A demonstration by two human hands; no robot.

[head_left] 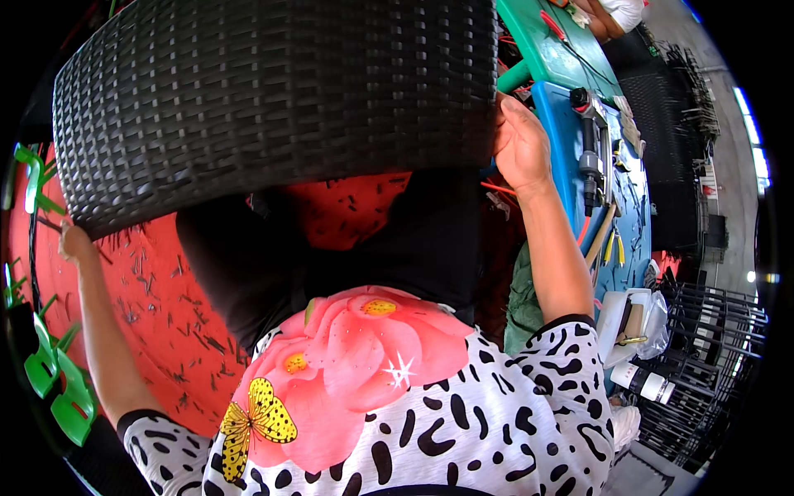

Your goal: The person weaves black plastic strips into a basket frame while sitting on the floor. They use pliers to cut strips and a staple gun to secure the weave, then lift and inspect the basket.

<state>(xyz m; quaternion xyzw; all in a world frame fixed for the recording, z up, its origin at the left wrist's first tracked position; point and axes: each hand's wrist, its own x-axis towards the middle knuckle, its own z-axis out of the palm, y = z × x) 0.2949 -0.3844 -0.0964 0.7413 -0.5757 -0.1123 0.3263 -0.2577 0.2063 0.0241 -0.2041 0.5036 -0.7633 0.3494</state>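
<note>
A large black woven wicker panel, slightly curved, fills the upper middle above my lap. At its right edge, my right hand is closed on it, the thumb along the side and the other fingers partly hidden. My left hand is closed at the panel's lower left corner; the fingers are mostly out of sight. A thin dark rod shows beside the left hand, and I cannot tell whether it is held.
Dark scraps litter the red floor covering. On the right, a blue table bears a power tool and yellow-handled pliers. Beyond it is a green table near another person's arm. Green plastic seats stand left.
</note>
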